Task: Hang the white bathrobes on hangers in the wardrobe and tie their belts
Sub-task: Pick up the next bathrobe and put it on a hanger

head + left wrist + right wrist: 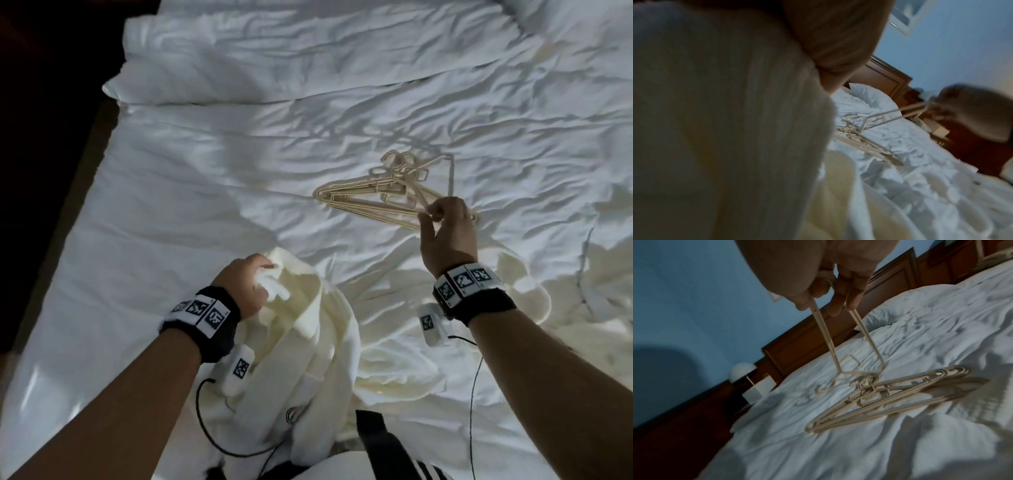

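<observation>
Right hand [447, 233] pinches hanger [840, 344] by one end, lifting it off pile [373, 198] mid-bed. Left hand [245, 287] grips robe [308, 342] collar, near edge, ready for threading.

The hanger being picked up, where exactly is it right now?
In the head view the hanger hangs from the right hand, pinched at one end over the pile of hangers on the bed.

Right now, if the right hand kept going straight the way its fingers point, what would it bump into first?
Probably the pile of hangers on the bed; the right hand already grips one hanger above it. Depth is unclear.
</observation>
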